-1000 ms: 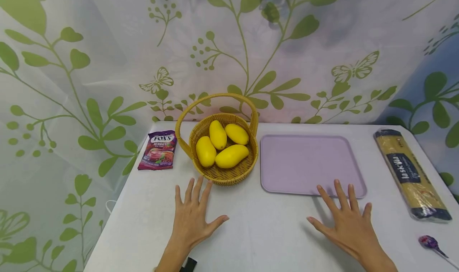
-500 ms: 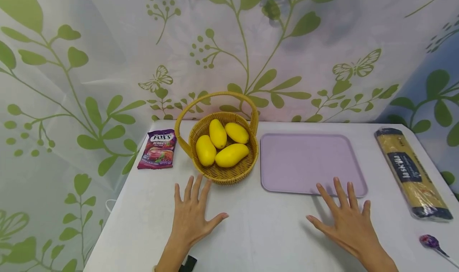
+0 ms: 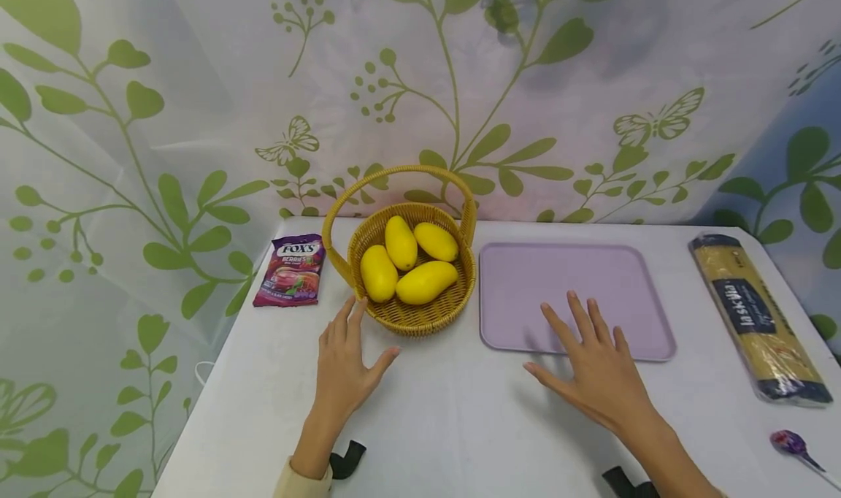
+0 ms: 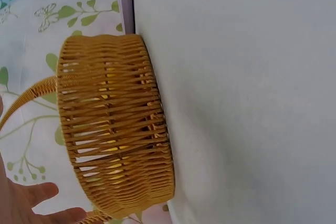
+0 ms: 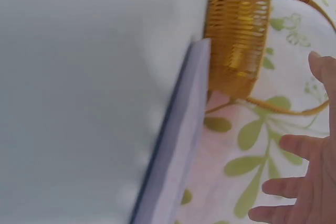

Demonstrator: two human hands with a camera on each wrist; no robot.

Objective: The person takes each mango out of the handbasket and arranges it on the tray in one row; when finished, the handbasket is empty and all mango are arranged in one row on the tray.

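Both hands reach out, grips spread, about a yellow basket (image 3: 415,328)

The person's left hand (image 3: 342,381) extends just before the basket's near left side, back upward, its grip spread: thumb wide, fingers straight and fairly close together. Whether the fingertips touch the rim cannot be told. The right hand (image 3: 601,377), well to the basket's right, slants inward with its grip fanned, over the near edge of a lilac tray (image 3: 565,286) and apart from it. Neither holds anything.

Four yellow mangoes (image 3: 426,282) lie inside the basket, which stands on the white counter (image 3: 453,418). Left of the basket lies a candy packet (image 3: 289,272); far to its right, beyond the tray, a pasta pack (image 3: 758,319) and, nearer, a lollipop (image 3: 790,443) whose stick the frame cuts off.

Both wrist views crop the hands. The left shows the mangoes only as yellow slivers through the weave; the right shows the tray blurred, edge-on.
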